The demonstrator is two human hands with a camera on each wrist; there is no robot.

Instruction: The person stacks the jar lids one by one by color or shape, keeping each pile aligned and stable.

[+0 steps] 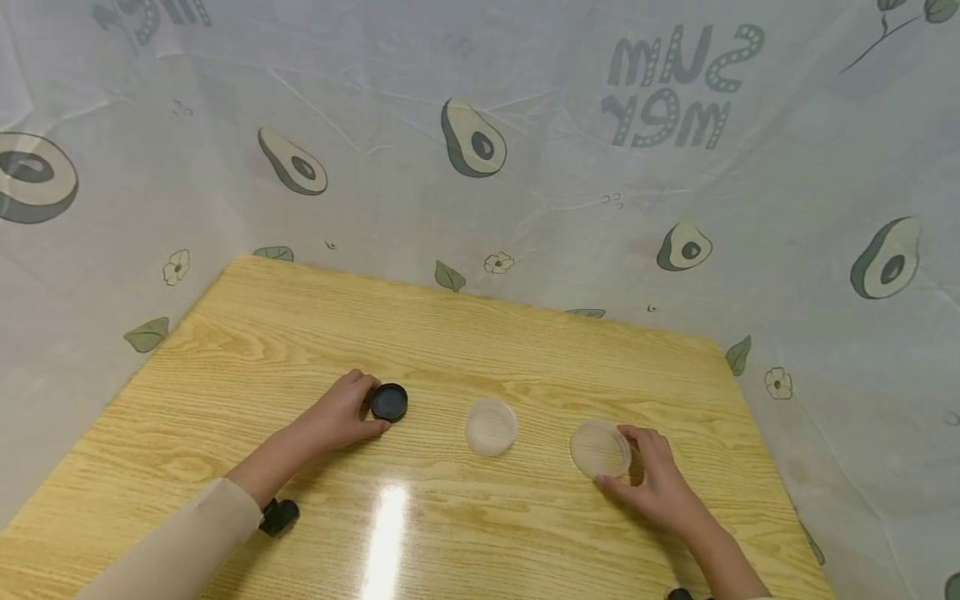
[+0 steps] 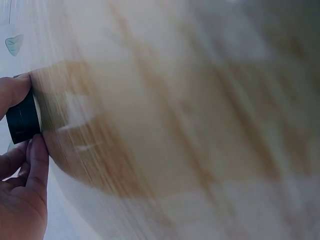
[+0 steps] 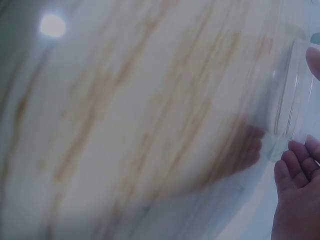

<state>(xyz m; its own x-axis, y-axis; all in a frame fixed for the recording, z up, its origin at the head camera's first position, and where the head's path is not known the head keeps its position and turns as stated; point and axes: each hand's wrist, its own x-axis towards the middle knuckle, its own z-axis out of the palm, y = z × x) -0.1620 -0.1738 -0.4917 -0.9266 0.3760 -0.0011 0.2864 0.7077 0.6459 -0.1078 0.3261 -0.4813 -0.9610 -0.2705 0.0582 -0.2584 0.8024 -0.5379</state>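
My left hand (image 1: 347, 413) pinches a small, round, shallow black cap (image 1: 389, 402) between thumb and fingers, left of the table's middle. In the left wrist view the side of the same black cap (image 2: 22, 120) shows between the fingertips, low on the tabletop. On the right, my right hand (image 1: 657, 485) grips a clear petri dish (image 1: 597, 451) by its rim, thumb at the near side and fingers at the far side. Its transparent wall appears at the right edge of the right wrist view. Between the hands lies another clear round dish (image 1: 491, 427), touched by neither.
The wooden table (image 1: 450, 333) carries a bright light reflection near its front. Behind and around it hangs a pale curtain (image 1: 375, 100) printed with avocados and leaves. A black wrist device (image 1: 280, 517) sits under the left sleeve (image 1: 187, 542).
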